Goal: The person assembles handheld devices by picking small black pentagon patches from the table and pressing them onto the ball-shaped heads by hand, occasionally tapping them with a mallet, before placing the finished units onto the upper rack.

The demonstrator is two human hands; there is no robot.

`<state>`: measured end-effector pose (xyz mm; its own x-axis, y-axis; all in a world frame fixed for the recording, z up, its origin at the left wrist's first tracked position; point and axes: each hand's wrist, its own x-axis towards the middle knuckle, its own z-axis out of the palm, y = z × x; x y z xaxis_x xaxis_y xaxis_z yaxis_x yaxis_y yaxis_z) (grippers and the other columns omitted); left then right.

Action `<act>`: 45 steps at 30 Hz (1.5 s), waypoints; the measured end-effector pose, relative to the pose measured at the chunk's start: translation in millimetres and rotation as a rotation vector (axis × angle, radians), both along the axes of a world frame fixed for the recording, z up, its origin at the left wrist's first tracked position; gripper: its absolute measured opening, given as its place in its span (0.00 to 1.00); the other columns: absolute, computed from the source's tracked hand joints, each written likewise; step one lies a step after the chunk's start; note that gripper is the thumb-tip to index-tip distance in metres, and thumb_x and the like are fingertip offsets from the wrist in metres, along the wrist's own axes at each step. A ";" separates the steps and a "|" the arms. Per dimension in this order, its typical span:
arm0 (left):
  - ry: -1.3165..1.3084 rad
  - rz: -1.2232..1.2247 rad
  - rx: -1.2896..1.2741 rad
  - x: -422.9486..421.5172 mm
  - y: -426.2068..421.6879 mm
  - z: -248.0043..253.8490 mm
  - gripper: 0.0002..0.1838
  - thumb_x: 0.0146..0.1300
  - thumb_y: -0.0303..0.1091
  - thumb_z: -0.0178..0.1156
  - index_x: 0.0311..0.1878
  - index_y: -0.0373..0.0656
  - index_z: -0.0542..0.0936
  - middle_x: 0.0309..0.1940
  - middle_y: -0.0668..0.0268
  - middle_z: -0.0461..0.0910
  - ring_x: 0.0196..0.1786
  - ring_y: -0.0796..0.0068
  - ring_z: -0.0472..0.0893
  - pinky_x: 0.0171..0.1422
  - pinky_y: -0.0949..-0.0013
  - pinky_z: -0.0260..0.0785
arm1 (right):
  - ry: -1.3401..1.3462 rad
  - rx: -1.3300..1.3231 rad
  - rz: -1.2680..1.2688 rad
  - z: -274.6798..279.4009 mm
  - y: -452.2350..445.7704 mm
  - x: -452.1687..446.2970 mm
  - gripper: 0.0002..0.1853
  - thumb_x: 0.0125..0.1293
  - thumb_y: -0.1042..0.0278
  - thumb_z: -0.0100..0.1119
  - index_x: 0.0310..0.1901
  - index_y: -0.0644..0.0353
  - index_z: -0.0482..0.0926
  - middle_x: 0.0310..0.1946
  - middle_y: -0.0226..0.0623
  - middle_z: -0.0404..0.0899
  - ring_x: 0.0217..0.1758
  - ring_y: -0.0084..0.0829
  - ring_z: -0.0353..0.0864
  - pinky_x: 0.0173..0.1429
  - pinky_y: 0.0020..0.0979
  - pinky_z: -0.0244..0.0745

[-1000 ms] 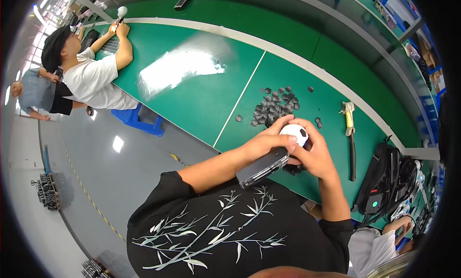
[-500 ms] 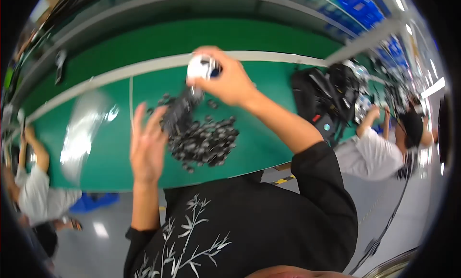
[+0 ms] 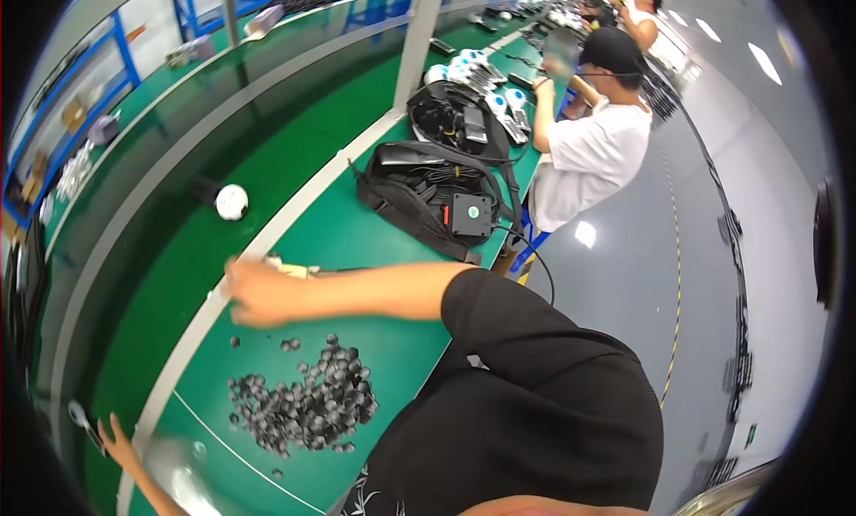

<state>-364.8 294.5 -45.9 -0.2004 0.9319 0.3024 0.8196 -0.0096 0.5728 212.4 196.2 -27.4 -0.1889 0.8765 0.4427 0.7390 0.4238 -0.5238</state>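
My right hand (image 3: 263, 293) is over the green table near its pale border rail, above the pile of black caps. Its fingers bend away from me and are blurred, so whether they hold anything cannot be made out. Just behind the wrist lies a small pale yellow and silver item (image 3: 294, 269), partly covered by my arm. Beyond the rail, a white round-headed device (image 3: 232, 202) with a dark blurred handle rests on the green belt. Small black caps (image 3: 308, 404) lie in a loose heap on the green table (image 3: 419, 315). My left hand is out of the picture.
Black bags (image 3: 419, 195) with cables and a black box (image 3: 471, 214) lie along the table to the right. Past them, a person in a white shirt (image 3: 597, 159) works near several white devices (image 3: 473, 66). Another person's hand (image 3: 116, 440) is near a handheld device at lower left.
The view has swung right. The white device has left my right hand and is now on the belt. My left hand, earlier spread beside the caps, has gone out of view.
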 end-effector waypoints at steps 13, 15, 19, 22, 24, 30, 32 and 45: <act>0.441 0.071 -0.247 -7.7 174.6 -33.0 0.37 0.67 0.44 0.57 0.73 0.34 0.59 0.69 0.43 0.65 0.67 0.46 0.70 0.70 0.60 0.62 | -0.124 -0.128 0.308 -16.9 -97.9 -38.3 0.18 0.56 0.56 0.68 0.45 0.55 0.77 0.38 0.38 0.70 0.43 0.39 0.70 0.52 0.38 0.68; 0.437 0.021 -0.249 -27.9 182.1 -54.8 0.36 0.67 0.42 0.56 0.73 0.34 0.59 0.70 0.43 0.64 0.67 0.46 0.70 0.70 0.61 0.63 | -0.170 -0.129 0.325 0.3 -100.3 -41.9 0.14 0.57 0.58 0.67 0.41 0.55 0.78 0.37 0.37 0.70 0.43 0.38 0.69 0.51 0.36 0.67; 0.466 -0.040 -0.226 -93.2 182.9 -54.8 0.35 0.67 0.38 0.55 0.74 0.34 0.58 0.70 0.43 0.63 0.68 0.46 0.69 0.70 0.61 0.63 | -0.187 -0.107 0.389 -0.2 -103.3 -59.6 0.10 0.58 0.61 0.65 0.38 0.54 0.78 0.35 0.36 0.69 0.42 0.36 0.69 0.50 0.34 0.67; 0.478 -0.081 -0.165 -131.5 199.2 -30.6 0.35 0.67 0.35 0.54 0.74 0.34 0.57 0.70 0.44 0.63 0.68 0.46 0.69 0.70 0.62 0.63 | -0.211 -0.064 0.440 -4.8 -101.9 -62.2 0.07 0.59 0.65 0.64 0.37 0.54 0.78 0.36 0.35 0.68 0.41 0.35 0.67 0.48 0.33 0.67; 1.029 -0.188 0.142 -121.5 221.9 -59.7 0.38 0.64 0.38 0.61 0.74 0.39 0.59 0.69 0.48 0.66 0.66 0.48 0.72 0.66 0.62 0.66 | -0.158 -0.041 0.416 1.9 -102.2 -61.1 0.06 0.59 0.66 0.64 0.36 0.54 0.78 0.35 0.34 0.69 0.40 0.35 0.68 0.48 0.33 0.67; 0.551 -0.323 0.137 78.0 122.8 18.6 0.34 0.57 0.39 0.68 0.65 0.40 0.68 0.51 0.48 0.80 0.47 0.45 0.80 0.55 0.56 0.72 | 0.064 0.027 0.302 14.6 -109.8 -53.5 0.04 0.58 0.70 0.61 0.35 0.54 0.81 0.33 0.31 0.70 0.35 0.34 0.72 0.43 0.32 0.73; 0.419 -0.307 0.224 154.5 81.5 78.2 0.32 0.57 0.34 0.69 0.63 0.41 0.67 0.50 0.51 0.79 0.46 0.50 0.81 0.54 0.56 0.73 | 0.069 -0.027 0.248 12.8 -113.1 -46.4 0.06 0.58 0.72 0.59 0.37 0.54 0.82 0.31 0.31 0.73 0.34 0.35 0.75 0.39 0.32 0.75; -1.574 -0.463 -0.344 258.2 -147.7 100.8 0.17 0.68 0.40 0.55 0.52 0.36 0.73 0.42 0.45 0.82 0.37 0.53 0.85 0.28 0.62 0.81 | 0.927 -0.896 0.313 18.9 -109.0 -8.7 0.13 0.65 0.78 0.60 0.50 0.64 0.84 0.30 0.34 0.84 0.29 0.20 0.79 0.35 0.20 0.77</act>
<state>-106.5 146.8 54.9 0.2025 0.9707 -0.1292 -0.5521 0.2221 0.8036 203.7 87.2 -8.5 -0.3784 0.9064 -0.1880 -0.1060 -0.2442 -0.9639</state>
